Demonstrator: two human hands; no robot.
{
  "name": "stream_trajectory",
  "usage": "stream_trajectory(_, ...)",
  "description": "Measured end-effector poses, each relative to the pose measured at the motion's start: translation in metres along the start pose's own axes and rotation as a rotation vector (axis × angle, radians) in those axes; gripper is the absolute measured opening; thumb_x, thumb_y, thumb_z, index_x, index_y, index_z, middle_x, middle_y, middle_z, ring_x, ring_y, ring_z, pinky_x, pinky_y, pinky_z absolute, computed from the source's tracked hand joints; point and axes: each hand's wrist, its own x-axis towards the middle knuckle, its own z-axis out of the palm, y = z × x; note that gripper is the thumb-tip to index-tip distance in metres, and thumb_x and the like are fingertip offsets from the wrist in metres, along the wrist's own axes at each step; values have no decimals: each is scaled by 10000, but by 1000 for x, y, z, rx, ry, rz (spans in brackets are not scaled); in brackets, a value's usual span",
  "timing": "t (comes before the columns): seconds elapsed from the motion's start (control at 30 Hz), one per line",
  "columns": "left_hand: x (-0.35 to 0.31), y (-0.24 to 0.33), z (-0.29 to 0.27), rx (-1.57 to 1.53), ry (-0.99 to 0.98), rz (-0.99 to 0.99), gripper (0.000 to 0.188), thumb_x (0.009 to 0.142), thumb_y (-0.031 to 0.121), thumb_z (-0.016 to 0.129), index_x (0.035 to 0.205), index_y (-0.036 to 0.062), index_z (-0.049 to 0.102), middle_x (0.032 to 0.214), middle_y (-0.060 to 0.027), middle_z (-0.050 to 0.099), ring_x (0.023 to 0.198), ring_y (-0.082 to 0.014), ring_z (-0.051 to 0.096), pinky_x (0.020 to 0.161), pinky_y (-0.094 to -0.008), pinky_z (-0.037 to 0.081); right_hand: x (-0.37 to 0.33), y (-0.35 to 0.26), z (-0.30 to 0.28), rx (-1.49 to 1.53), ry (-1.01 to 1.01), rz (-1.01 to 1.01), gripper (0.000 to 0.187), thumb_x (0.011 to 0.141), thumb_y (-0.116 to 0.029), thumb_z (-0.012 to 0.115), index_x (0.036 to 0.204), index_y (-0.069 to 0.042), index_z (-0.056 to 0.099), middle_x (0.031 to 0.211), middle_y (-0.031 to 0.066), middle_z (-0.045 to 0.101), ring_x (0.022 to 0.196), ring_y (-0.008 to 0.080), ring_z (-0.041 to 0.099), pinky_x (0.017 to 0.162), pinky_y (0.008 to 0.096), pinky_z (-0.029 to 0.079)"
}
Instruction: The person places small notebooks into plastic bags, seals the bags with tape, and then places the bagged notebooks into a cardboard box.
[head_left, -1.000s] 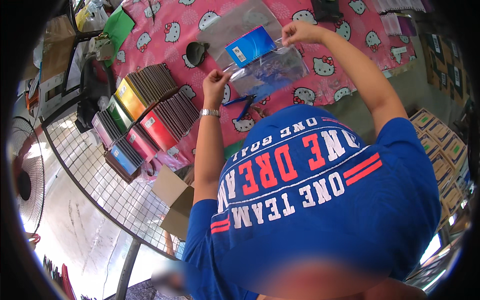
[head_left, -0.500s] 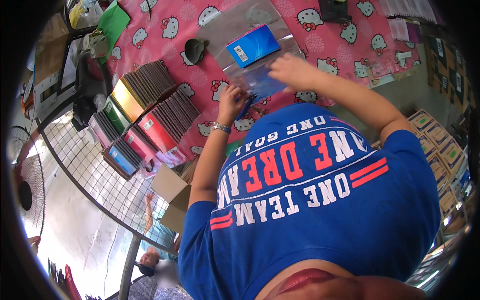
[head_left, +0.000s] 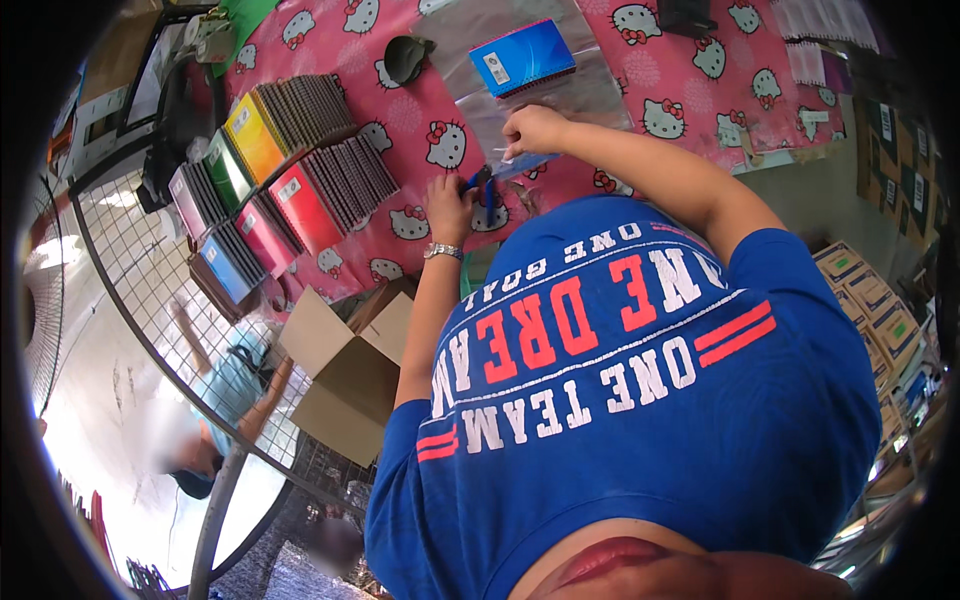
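Observation:
A blue spiral notebook [head_left: 525, 60] with a white label lies on a clear plastic sheet or bag [head_left: 603, 98]. Just below the notebook, my right hand [head_left: 537, 132] has its fingers bent and pinched at the near end of the plastic. A small pale bit shows by its fingertips, too small to name. My left hand [head_left: 449, 205], a watch on its wrist, is closed by a pair of blue-handled pliers [head_left: 484, 187], its fingers at one handle. The handles are spread apart, and the jaws are hard to make out.
Rows of colored spiral notebooks [head_left: 310, 210] stand at the left of the pink patterned tablecloth [head_left: 415, 115]. A dark cup-like object [head_left: 405, 60] is near the plastic. An open carton [head_left: 345, 385] sits at lower left. Beyond the wire mesh [head_left: 140, 240] is another person [head_left: 235, 385].
The view has shifted. My right hand has moved left along the plastic, below the notebook, and its fingers have drawn together. The pliers by my left hand show more clearly. The other person has moved.

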Motion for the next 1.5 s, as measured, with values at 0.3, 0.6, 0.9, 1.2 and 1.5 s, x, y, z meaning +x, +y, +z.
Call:
stream_trajectory(0.3,18,25,-14,-412,88,7,157,798,96,666,907,11,592,889,-147,566,808,-336,571,691,-409,462,7,6,18,-58,146,64,245,810,-307,652,850,-66,644,858,159,650,852,352,620,756,448,477)
stream_trajectory(0.6,40,40,-16,120,-19,325,258,690,177,667,936,117,620,893,-73,581,913,-281,558,800,-424,417,-13,4,10,6,163,-23,216,863,-270,578,852,-58,613,860,173,649,857,367,620,776,474,472)
stream_trajectory(0.9,76,41,-3,-213,-84,481,154,754,126,680,883,68,618,884,-111,618,909,-292,586,795,-420,435,-44,-35,4,-523,474,-408,193,778,-217,617,935,-109,589,931,64,600,936,234,576,822,383,420)
stream_trajectory(1.2,75,60,-36,-546,-195,33,225,923,225,564,978,13,618,797,-132,634,733,-219,618,684,-330,477,-75,2,-81,-522,548,-232,108,764,-147,588,848,-86,616,858,63,594,896,250,563,796,393,419)
stream_trajectory(1.5,80,98,-39,-114,475,240,493,783,128,607,1256,88,475,1305,-153,452,1252,-315,398,1039,-485,313,-16,2,-150,-459,326,-235,103,723,-133,621,806,-74,629,836,98,620,870,298,585,774,417,442)
